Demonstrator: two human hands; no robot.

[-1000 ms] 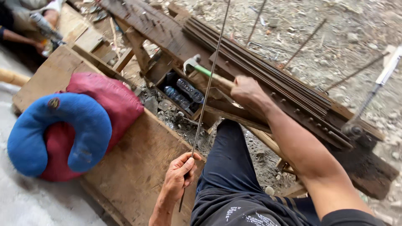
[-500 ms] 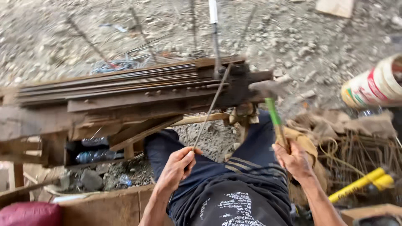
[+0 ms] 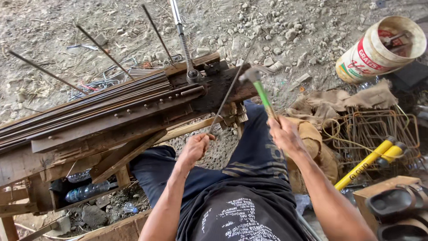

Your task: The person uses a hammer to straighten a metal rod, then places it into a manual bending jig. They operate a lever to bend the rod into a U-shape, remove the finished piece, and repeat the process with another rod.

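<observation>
My left hand (image 3: 196,148) grips the near end of a thin steel rod (image 3: 232,87) that slants up and away across the dark end of a wooden bench (image 3: 133,120). My right hand (image 3: 281,133) holds a hammer (image 3: 261,91) by its green handle, its metal head raised just above the bench end, close beside the rod. A bundle of long steel bars (image 3: 89,105) lies along the bench top. An upright metal lever (image 3: 183,38) stands at the bench's far end. My legs in dark trousers (image 3: 249,147) stretch under the bench.
A white plastic bucket (image 3: 379,47) lies on the gravel at upper right. Burlap sacks (image 3: 330,107), bent wire stirrups (image 3: 374,129) and a yellow-handled tool (image 3: 368,163) sit to my right. Dark sandals (image 3: 397,203) rest on a box. Plastic bottles (image 3: 87,192) lie under the bench.
My view swung from the cushions on the left to the bench end. My right hand brought the green-handled hammer up beside the rod. My left hand still holds the rod.
</observation>
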